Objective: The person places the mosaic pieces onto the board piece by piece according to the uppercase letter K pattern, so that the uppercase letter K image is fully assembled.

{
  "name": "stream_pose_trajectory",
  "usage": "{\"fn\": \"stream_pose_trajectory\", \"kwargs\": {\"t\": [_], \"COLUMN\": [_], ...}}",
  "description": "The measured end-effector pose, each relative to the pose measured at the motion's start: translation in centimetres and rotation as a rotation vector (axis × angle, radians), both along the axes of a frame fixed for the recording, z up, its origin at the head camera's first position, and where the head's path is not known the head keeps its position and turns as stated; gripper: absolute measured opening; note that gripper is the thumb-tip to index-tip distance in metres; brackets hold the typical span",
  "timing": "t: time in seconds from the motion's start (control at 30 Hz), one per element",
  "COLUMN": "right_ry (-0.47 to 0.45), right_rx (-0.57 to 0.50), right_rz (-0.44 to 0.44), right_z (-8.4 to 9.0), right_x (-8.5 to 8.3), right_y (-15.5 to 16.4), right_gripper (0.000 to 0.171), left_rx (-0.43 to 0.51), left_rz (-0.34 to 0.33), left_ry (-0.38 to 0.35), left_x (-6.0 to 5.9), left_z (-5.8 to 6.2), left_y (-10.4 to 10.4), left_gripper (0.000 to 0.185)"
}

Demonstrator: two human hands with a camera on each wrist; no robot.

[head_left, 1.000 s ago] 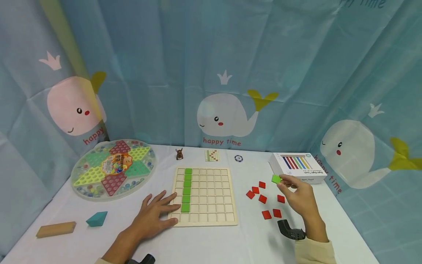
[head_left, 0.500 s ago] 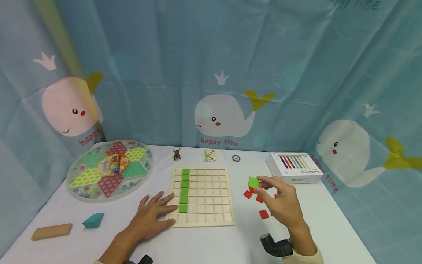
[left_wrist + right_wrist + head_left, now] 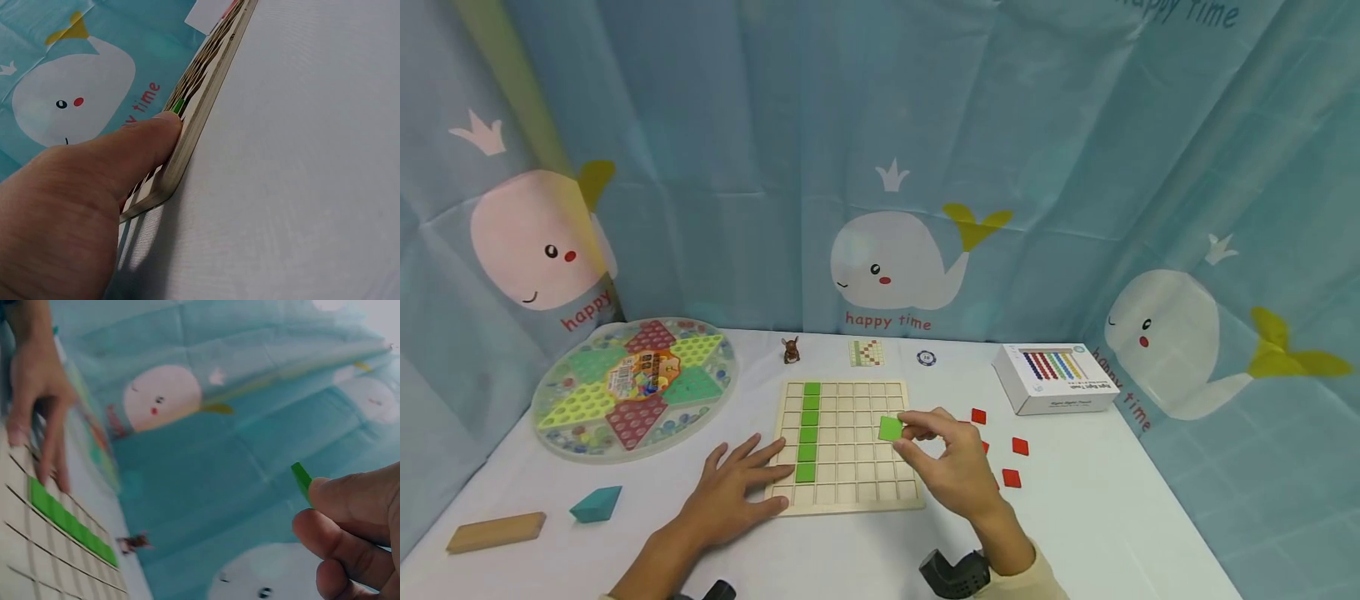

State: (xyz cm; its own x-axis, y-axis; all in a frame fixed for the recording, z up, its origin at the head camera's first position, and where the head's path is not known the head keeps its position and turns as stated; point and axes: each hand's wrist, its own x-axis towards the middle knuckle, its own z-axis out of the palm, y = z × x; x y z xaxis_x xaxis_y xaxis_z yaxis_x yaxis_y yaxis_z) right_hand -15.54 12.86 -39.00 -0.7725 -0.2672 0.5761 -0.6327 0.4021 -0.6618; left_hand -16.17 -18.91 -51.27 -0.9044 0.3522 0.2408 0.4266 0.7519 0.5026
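Green tile [image 3: 891, 428] has shifted from above the red tiles [image 3: 1019, 447] to above the board [image 3: 854, 456], inside its right edge, pinched by our right hand [image 3: 957, 468], while our left hand [image 3: 728, 493] rests spread on the left edge; we should brace there and lower square.

from here it seems a play corner: whale curtains [image 3: 722, 167] on three sides, a white table [image 3: 827, 554], a star game [image 3: 638, 386].

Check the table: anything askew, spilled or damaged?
Nothing looks spilled or damaged. Only the red tiles seem untidy: they lie scattered right of the grid board, whereas its green tiles sit in one straight column.
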Motion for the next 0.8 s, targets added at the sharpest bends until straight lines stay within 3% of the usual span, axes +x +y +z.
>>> {"fn": "stream_pose_trajectory", "kwargs": {"t": [0.2,0.53,0.8], "right_ry": [-0.064,-0.19,-0.121], "right_rx": [0.032,0.238,0.38], "right_rz": [0.05,0.129,0.143], "right_z": [-2.5,-6.8,-9.1], "right_x": [-0.9,-1.6,-1.8], "right_y": [-2.4,-6.2,-7.3], "right_gripper": [0.026,0.023,0.021], "left_rx": [0.0,-0.02,-0.001], "left_rz": [0.0,0.005,-0.014], "left_ry": [0.006,0.004,0.019], "left_x": [0.1,-0.1,0.0], "left_z": [0.0,0.1,0.1], "left_y": [0.0,-0.2,-0.1], "left_gripper": [0.044,0.045,0.046]}}
